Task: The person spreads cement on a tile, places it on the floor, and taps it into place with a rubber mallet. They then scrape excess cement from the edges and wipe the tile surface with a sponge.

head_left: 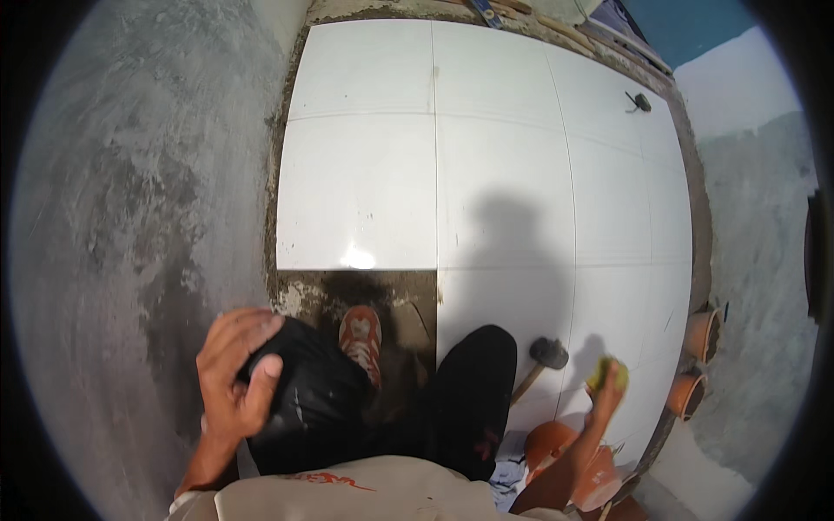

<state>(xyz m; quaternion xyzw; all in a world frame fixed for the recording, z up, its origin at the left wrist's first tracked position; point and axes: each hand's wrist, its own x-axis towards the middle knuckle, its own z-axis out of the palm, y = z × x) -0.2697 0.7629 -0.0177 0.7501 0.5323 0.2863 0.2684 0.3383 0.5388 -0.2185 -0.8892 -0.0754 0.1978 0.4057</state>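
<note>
My left hand (236, 369) rests on my bent left knee, its fingers lying over the black trouser cloth and its thumb apart. Out to the right, my right hand (611, 395) is closed around a yellow-green sponge (601, 375), held over the white floor tiles (504, 156). A mallet (549, 352) with a dark head and wooden handle lies on the tiles between my right knee and that hand. My shoe (360, 339) stands on a bare, dark patch of floor (404, 304) in front of the laid tiles.
A rough grey wall (148, 174) rises at the left. Two orange buckets (686, 395) sit along the right edge, and orange containers (549, 441) stand below my right forearm. A small dark object (641, 102) lies on the far right tiles. Wooden strips (565, 33) lie beyond the far edge.
</note>
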